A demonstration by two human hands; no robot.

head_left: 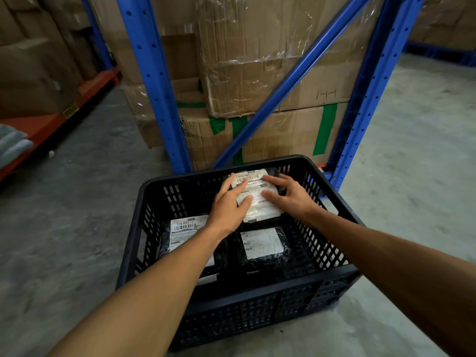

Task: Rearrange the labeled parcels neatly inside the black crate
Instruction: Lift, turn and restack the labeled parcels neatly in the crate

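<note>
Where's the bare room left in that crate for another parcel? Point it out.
Inside the black crate, bare floor shows along the right wall beside the near-right parcel, and in the far-left corner behind the near-left parcel. The far-right area is crowded: left hand and right hand rest on the far parcel.

A black slatted plastic crate (pixel 332 275) stands upright and holds three black plastic-wrapped parcels with white printed labels. The far parcel (pixel 257 199) lies label-up directly under the fingertips (pixel 246 200). The near-left parcel (pixel 186 231) and near-right parcel (pixel 262 247) lie flat below the wrists, side by side.
</note>
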